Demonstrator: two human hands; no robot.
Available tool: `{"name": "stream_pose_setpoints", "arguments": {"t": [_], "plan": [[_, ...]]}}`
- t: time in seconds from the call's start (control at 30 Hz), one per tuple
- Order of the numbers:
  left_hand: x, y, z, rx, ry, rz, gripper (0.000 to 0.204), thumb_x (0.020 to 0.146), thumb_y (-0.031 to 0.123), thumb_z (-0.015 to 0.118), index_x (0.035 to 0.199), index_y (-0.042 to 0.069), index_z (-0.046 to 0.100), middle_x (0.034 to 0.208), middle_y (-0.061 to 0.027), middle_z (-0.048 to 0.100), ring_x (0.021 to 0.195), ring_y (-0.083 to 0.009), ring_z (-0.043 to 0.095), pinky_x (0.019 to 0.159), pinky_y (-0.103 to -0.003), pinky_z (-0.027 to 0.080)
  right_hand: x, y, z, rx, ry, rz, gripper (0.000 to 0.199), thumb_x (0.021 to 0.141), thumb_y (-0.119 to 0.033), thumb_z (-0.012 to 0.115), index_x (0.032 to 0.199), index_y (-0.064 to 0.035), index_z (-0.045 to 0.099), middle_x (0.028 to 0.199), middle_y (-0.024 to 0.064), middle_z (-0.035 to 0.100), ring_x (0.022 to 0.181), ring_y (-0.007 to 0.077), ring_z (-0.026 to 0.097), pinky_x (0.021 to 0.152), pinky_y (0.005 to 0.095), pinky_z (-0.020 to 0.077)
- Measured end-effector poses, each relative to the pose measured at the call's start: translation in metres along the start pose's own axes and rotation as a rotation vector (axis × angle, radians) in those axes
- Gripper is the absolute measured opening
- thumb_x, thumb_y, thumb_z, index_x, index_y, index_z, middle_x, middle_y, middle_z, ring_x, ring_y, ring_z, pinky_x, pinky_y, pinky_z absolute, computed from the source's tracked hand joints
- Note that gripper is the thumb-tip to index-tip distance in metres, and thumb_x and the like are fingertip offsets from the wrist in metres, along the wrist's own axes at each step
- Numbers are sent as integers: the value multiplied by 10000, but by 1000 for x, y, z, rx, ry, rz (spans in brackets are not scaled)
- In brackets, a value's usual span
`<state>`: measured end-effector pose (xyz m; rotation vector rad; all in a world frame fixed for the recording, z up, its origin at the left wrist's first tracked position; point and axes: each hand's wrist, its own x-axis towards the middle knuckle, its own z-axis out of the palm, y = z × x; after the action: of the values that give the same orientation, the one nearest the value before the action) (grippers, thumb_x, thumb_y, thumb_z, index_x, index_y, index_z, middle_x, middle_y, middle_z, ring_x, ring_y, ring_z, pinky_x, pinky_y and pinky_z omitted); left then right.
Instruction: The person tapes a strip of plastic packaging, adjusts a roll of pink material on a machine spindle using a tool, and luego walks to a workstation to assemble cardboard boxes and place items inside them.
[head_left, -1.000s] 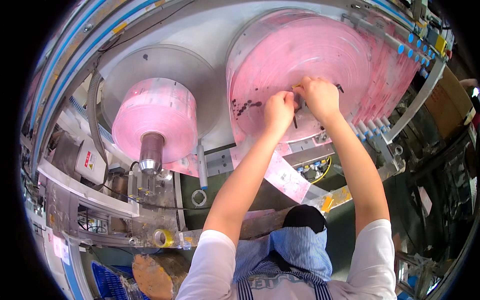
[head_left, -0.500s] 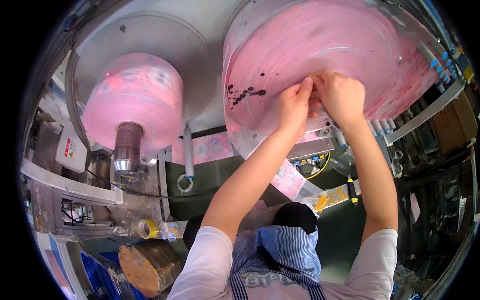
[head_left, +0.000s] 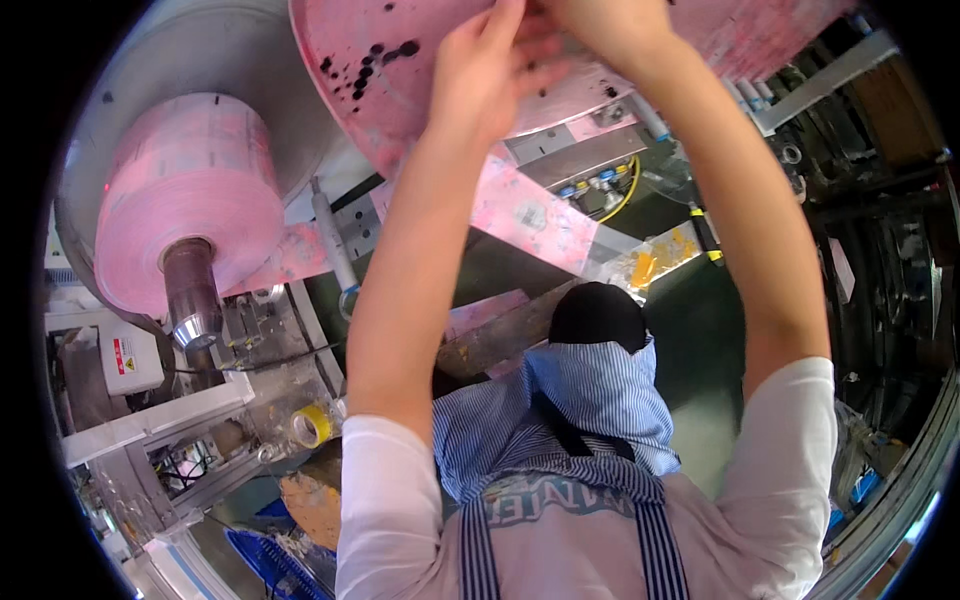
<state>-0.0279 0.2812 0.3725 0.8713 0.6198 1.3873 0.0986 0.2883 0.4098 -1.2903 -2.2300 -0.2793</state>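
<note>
Machinery filled the background: grey metal panels, rollers and brackets of a film-winding machine. Against it, the fingers of the left hand [head_left: 490, 70] lay spread and pressed flat on the face of the large pink film roll [head_left: 400, 70], gripping nothing that could be seen. The right hand [head_left: 600, 25] sat just beside it at the top edge, touching the same roll, its fingers cut off by the frame, so their grip could not be told. Dark spots marked the roll's face near the left hand. A pink film strip [head_left: 530, 215] ran below the roll. Farther left, a smaller pink roll [head_left: 190, 190] sat on a metal spindle [head_left: 190, 295]; a yellow tape roll [head_left: 312, 425] lay lower down.
</note>
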Motion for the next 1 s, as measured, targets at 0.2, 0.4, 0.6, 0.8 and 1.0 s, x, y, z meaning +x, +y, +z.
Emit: {"name": "stream_pose_setpoints", "arguments": {"t": [0.2, 0.4, 0.6, 0.8, 1.0], "plan": [[-157, -31, -97, 900, 85, -212, 253, 890, 196, 562, 1080, 32, 594, 826, -8, 598, 736, -94, 570, 636, -221, 471, -121, 43, -8, 65, 232, -243, 114, 702, -125, 623, 816, -126, 609, 769, 31, 589, 749, 228, 566, 671, 352, 440], [-372, -64, -171, 2045, 380, -370, 494, 832, 227, 587, 1287, 97, 445, 1304, -224, 412, 1179, -403, 396, 994, -451, 321, -319, 190, 80, -148, -266, 536, 278, 760, -211, 633, 1018, -110, 618, 1032, 86, 595, 970, 320, 528, 813, 414, 454], [-426, -87, -169, 2032, 562, -352, 643, 802, 334, 611, 1345, 104, 354, 1327, -289, 332, 1166, -469, 367, 994, -487, 320, -398, 243, 157, -197, -643, 1001, 597, 751, -487, 627, 1203, -114, 509, 1193, 145, 542, 1103, 327, 516, 857, 464, 442], [-432, -28, -152, 1826, 543, -863, 719, 734, 553, 603, 1347, 269, 355, 1378, -226, 288, 1136, -471, 405, 936, -495, 399, -425, 243, 168, -249, -539, 709, 449, 821, -305, 581, 1126, 18, 517, 903, 191, 625, 792, 340, 619, 701, 418, 492], [-500, 17, -111, 1647, 454, -995, 786, 664, 630, 606, 1306, 220, 414, 1355, -204, 338, 1123, -452, 435, 905, -494, 410, -339, 73, 150, 870, -403, 478, 428, 919, -266, 430, 1241, 17, 437, 745, 96, 596, 516, 133, 539, 477, 265, 446]]}}
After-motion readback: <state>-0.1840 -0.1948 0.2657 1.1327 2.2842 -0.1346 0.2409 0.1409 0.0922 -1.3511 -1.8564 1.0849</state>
